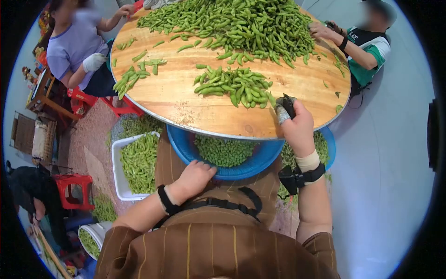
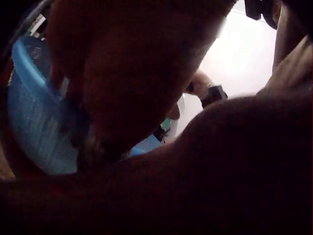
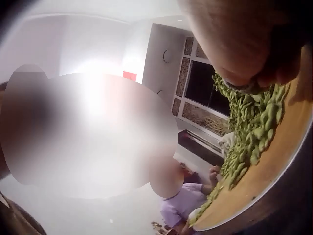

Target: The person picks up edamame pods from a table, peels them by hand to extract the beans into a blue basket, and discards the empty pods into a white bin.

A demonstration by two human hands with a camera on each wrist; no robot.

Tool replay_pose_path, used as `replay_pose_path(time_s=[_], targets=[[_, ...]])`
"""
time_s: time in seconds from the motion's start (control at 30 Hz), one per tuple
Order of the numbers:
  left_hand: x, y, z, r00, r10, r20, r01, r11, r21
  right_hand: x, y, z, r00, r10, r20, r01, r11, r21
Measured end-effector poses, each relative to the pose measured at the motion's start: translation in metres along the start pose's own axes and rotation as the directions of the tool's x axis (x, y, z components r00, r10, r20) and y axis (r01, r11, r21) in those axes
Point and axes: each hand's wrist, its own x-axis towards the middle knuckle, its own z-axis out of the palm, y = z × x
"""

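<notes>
Over the tabletop in the head view, my right hand has its thumb and fingers in grey and dark wraps. Its tips pinch a green edamame pod at the edge of a small heap of pods. My left hand rests at the near rim of a blue basin, with its fingertips hidden. Shelled green beans lie in that basin, which sits at my lap. In the left wrist view the hand is dark against the basin's blue wall.
A large pile of pods covers the far side of the round wooden table. One person sits far left, another far right. A white tub of pods, a red stool and a second blue basin stand lower down.
</notes>
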Motion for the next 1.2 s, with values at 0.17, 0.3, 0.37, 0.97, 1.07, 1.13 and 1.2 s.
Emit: replay_pose_path(time_s=[0.17, 0.3, 0.37, 0.97, 1.07, 1.13, 1.2], targets=[[0.005, 0.009, -0.037, 0.927, 0.087, 0.364, -0.041, 0.990, -0.132, -0.054, -0.044, -0.004, 0.937, 0.152, 0.315, -0.179, 0.982, 0.058], [0.022, -0.022, -0.065, 0.970, 0.056, 0.235, 0.073, 0.861, -0.503, -0.079, -0.023, 0.007, 0.853, 0.142, 0.502, -0.191, 0.980, 0.048], [0.028, -0.005, -0.083, 0.984, -0.042, -0.175, -0.056, 0.853, -0.519, -0.077, -0.020, 0.009, 0.814, 0.170, 0.555, -0.202, 0.979, -0.004], [0.027, 0.014, -0.039, 0.961, -0.277, 0.029, 0.135, 0.374, -0.918, -0.096, 0.001, 0.044, 0.650, 0.239, 0.721, -0.444, 0.890, 0.106], [0.024, 0.019, -0.039, 0.941, -0.325, -0.095, 0.119, 0.580, -0.806, -0.090, -0.004, 0.045, 0.590, 0.313, 0.744, -0.604, 0.783, 0.150], [0.022, 0.027, -0.040, 0.923, -0.336, -0.188, 0.112, 0.701, -0.704, -0.093, 0.005, 0.049, 0.596, 0.265, 0.758, -0.606, 0.768, 0.207], [0.022, 0.035, -0.040, 0.893, -0.220, -0.392, 0.065, 0.926, -0.372, -0.094, 0.010, 0.051, 0.628, 0.249, 0.737, -0.601, 0.757, 0.256]])
